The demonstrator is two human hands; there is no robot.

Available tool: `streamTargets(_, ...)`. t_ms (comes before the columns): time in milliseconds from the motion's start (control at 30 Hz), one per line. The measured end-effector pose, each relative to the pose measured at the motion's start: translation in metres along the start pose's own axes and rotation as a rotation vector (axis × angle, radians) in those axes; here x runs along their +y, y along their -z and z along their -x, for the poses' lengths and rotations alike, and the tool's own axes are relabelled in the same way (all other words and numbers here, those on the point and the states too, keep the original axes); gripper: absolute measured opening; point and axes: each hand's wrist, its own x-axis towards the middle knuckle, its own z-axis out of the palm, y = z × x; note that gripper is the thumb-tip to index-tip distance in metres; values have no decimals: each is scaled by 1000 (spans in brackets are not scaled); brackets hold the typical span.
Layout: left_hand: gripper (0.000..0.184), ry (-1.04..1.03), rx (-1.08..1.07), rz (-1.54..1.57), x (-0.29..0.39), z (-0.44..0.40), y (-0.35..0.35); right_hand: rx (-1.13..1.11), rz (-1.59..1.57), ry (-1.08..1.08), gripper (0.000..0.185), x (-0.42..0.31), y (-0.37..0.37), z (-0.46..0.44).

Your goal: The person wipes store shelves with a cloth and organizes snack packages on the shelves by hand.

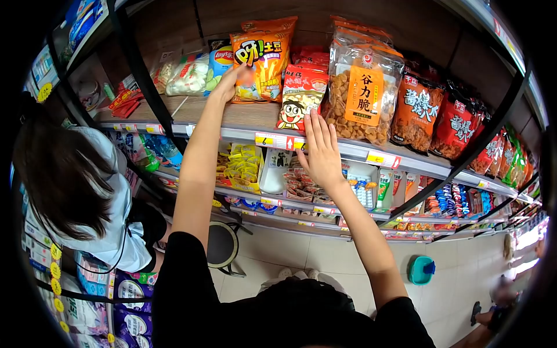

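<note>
An orange snack bag (264, 64) stands upright on the top shelf. My left hand (227, 86) is closed at its left edge, with the fingertips blurred against the front. To its right is a red snack bag (301, 95) with a cartoon face. The outstretched fingers of my right hand (321, 151) lie flat over this bag's lower right corner and the shelf's price strip (278, 141). A clear bag of brown crisps (365, 87) stands just right of that hand. Left of my left hand is a blue Lay's bag (219, 66).
Red and black snack bags (419, 113) line the shelf's right side. Lower shelves carry a yellow box of packets (242, 165) and a white tray (272, 177). A person (87, 185) in a light shirt is close on my left. Below are a round stool (222, 243) and teal basket (420, 271).
</note>
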Motion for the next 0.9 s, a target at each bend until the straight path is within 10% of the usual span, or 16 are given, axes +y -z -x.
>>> streamTargets(300,29,-179,9,-370,-14,-19,1,3,6,-10,80,0,0,1)
streamTargets(433,38,-275,363,-193,-5,16,-37,-11,-33,-4,78,4,-1,2)
streamTargets(500,38,-868,681,-872,-11,24,-46,27,-47,42,80,6,3,3)
streamTargets(633,35,-856,-105,-803,-5,116,-120,205,-80,-117,77,23,32,20)
streamTargets(900,89,-577,-236,-785,-65,165,-207,323,-186,-307,61,84,67,41)
